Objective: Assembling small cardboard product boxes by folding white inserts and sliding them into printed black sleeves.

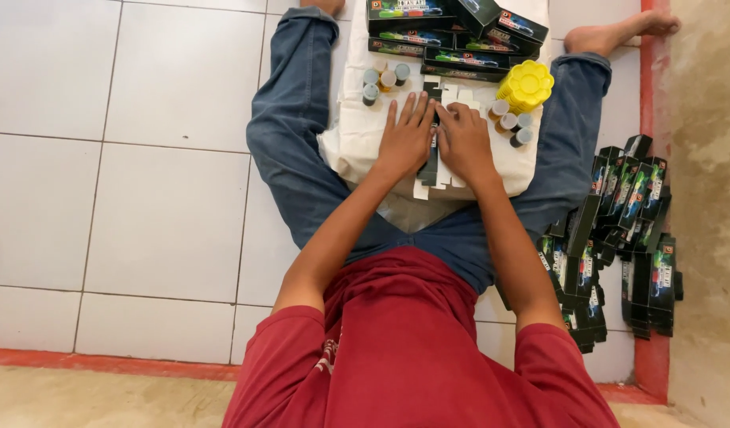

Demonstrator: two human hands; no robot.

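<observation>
Head view: a flattened black-and-white carton (pixel 431 162) is pinned on the white sack (pixel 357 135) by the left hand (pixel 404 139) and right hand (pixel 462 143), fingers spread flat, small jars (pixel 511 123) kept reachable at 1 o'clock.

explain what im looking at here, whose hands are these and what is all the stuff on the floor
This is one picture from a camera worn on a person's head, looking down. The person sits on a white tiled floor with legs spread. The left hand and right hand are their own; both press flat on an unfolded black and white cardboard box blank, lying on a white cloth. Neither hand grips anything. Small capped paint pots stand on either side, beside a stack of yellow flower-shaped plastic palettes. Finished black boxes lie ahead, and more flat black boxes are piled at the right.
</observation>
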